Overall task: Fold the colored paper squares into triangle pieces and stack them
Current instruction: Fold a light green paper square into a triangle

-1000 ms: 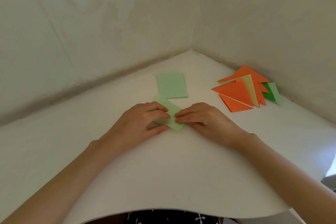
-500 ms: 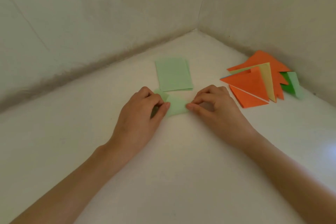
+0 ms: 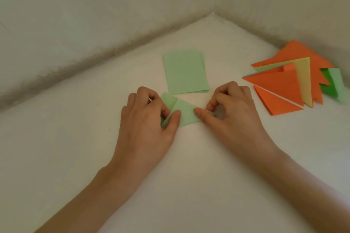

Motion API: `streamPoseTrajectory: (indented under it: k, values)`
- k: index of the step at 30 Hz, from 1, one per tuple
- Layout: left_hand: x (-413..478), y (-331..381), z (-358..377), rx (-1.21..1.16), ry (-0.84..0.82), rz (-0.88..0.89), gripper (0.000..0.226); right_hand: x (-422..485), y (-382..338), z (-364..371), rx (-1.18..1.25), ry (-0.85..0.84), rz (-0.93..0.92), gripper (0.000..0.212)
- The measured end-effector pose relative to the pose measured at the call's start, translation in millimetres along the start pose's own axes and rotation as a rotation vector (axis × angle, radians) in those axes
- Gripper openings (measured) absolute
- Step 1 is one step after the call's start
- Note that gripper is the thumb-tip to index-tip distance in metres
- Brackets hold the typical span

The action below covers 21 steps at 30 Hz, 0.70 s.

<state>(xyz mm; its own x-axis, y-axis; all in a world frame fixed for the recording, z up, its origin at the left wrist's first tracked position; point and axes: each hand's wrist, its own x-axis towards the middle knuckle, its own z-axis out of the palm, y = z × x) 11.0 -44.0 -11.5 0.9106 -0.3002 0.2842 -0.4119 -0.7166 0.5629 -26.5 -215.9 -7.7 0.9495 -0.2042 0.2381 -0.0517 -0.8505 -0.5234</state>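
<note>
Left hand (image 3: 149, 119): the fingers are curled round the left end of the light green folded paper piece (image 3: 186, 114), with the thumb laid along a slanted crease. A flap is seen turned toward the far side. The piece rests about midway across the white surface (image 3: 189, 185), between the two hands.

Just beyond it, toward the far corner, light green flat paper sheets (image 3: 184, 72) are laid, untouched and separated from the piece by a narrow gap.

Right hand (image 3: 233, 111): the right tip of the piece is pinched between the thumb and curled forefinger. The remaining fingers are tucked in.

Change noted: one second back, both hands were spread over the piece, pressing it down. Since then the fingers have been drawn in to the two ends, and the left flap has been brought over on a diagonal. Judged: flattening is done and the corner folds are under way, but the triangle is not yet closed.

At the right edge, near the wall, a pile of orange, yellow and green folded paper triangles (image 3: 284, 85) is fanned out loosely. The present piece is presumably to be added there once finished.
</note>
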Motion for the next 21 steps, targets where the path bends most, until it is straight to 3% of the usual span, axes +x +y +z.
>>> streamPoseTrajectory:
  k: [16, 21]
  values:
    - [0.6, 1.4, -1.7, 0.026, -0.013, -0.036, 0.025, 0.5, -1.5, -2.2, 0.016, -0.036, 0.021, 0.023]
    - [0.2, 2.8, -3.3, 0.047, -0.016, -0.028, 0.025, -2.6, 1.2, -0.7, -0.159, 0.06, -0.048, 0.037]
